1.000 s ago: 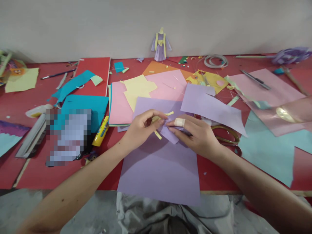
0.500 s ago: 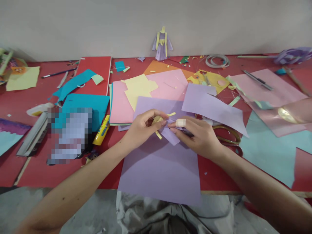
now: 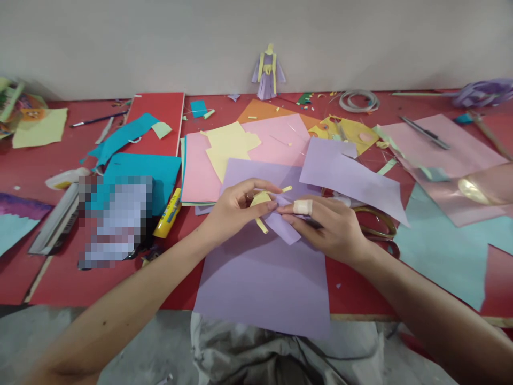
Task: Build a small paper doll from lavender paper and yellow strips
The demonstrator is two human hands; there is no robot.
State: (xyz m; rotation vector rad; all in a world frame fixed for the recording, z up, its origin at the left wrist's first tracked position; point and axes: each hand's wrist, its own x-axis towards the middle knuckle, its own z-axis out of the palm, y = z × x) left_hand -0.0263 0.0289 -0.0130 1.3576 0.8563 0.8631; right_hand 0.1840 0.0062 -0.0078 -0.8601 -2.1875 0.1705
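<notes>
- While the large rectangular purple paper sheet point(image 3: 262, 289) overhangs the red table's point(image 3: 352, 291) front edge, the left hand point(image 3: 240, 207) and right hand point(image 3: 331, 222) both pinch the small purple-and-yellow paper piece point(image 3: 288, 230) above it.
- Right of the sheet: gold-handled scissors point(image 3: 390, 227).
- Left of it: a yellow cylindrical glue stick point(image 3: 167, 214).
- Beyond it: a purple-and-yellow paper figure point(image 3: 267, 80) against the grey wall point(image 3: 160, 48).

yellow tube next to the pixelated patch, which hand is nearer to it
Left. The left hand is to the right of the yellow tube, with a gap between them; the right hand is farther right, beyond the left hand.
</notes>
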